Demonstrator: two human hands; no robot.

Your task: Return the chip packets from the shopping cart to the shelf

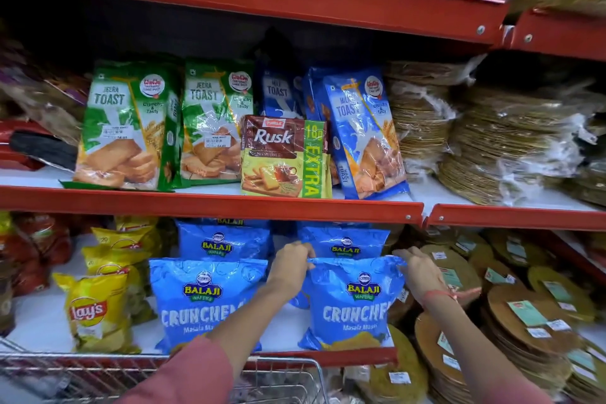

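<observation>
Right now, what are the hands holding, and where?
Both hands hold one blue Balaji chip packet by its top edge: left hand at the left corner, right hand at the right corner.

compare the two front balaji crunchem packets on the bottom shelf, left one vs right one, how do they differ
The right front packet has both hands on its top edge: the left hand pinches one corner and the right hand the other. The left front packet stands untouched. The left front packet is partly hidden behind the left forearm; the right front packet shows nearly its whole face. Both are blue Balaji Crunchem Masala packets, upright at the front of the bottom shelf.
</observation>
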